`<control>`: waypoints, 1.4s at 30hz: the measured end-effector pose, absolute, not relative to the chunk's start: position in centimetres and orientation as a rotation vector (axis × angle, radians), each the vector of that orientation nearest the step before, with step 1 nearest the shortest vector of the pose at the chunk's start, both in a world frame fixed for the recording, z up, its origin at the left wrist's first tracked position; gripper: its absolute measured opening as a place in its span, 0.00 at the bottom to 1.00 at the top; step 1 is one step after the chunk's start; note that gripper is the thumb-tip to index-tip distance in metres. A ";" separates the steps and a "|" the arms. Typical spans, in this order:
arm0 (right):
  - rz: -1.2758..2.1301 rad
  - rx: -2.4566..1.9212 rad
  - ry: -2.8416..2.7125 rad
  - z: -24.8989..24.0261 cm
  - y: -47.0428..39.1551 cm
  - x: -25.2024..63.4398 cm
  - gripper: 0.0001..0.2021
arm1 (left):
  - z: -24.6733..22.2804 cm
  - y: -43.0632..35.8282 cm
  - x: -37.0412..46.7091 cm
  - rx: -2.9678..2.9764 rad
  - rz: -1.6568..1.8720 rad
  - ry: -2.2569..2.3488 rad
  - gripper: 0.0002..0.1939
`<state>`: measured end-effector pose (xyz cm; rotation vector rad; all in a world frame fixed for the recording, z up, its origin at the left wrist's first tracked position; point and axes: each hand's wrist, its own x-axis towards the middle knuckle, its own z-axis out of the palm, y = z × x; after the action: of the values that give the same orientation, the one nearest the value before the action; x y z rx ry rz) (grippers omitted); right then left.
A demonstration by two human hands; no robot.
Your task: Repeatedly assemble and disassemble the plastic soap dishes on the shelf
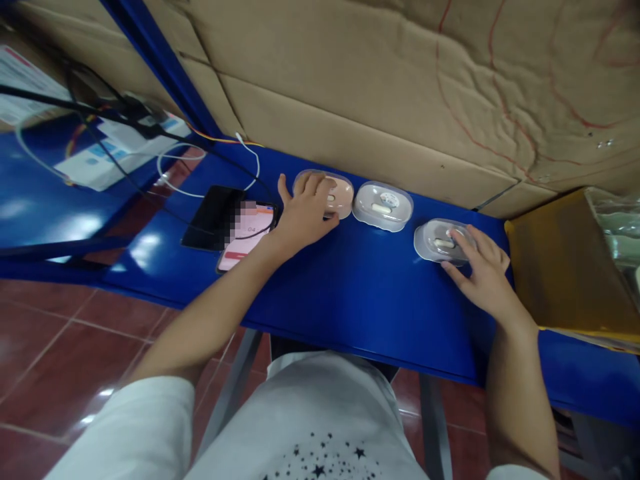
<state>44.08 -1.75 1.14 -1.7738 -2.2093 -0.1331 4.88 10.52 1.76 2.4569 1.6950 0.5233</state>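
Note:
Three small oval plastic boxes with see-through lids stand in a row on the blue tabletop (350,287). My left hand (306,217) lies over the peach-coloured box (343,194), its fingers bent across the lid and the thumb at the near edge. Beside that one is a pale box (383,207) with a round sticker and a white piece on its lid; neither hand touches it. My right hand (483,270) grips the right end of another pale box (436,241), thumb at the front, index finger on the lid. The other right fingers are partly hidden.
A phone (245,233) with a lit screen and a dark flat object (207,220) lie left of my left hand. Cables and a white box (107,157) are further left. Cardboard (325,87) lines the back. An open carton (565,273) stands close by my right hand.

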 end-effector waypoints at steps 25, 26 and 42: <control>0.128 -1.169 -2.619 -0.6 -3.7 32.8 0.21 | 6.9 12.6 4.0 2.548 0.086 1.492 0.41; 0.131 -1.172 -2.617 -0.6 -3.7 32.9 0.22 | 6.8 13.6 4.2 2.539 0.080 1.517 0.42; 0.181 -1.172 -2.642 0.5 -4.1 33.3 0.20 | 5.9 8.0 2.0 2.659 0.330 1.190 0.20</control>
<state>33.29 -4.15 0.46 -1.1723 -2.6419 0.1815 2.03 7.97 5.87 2.6589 1.1904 0.3296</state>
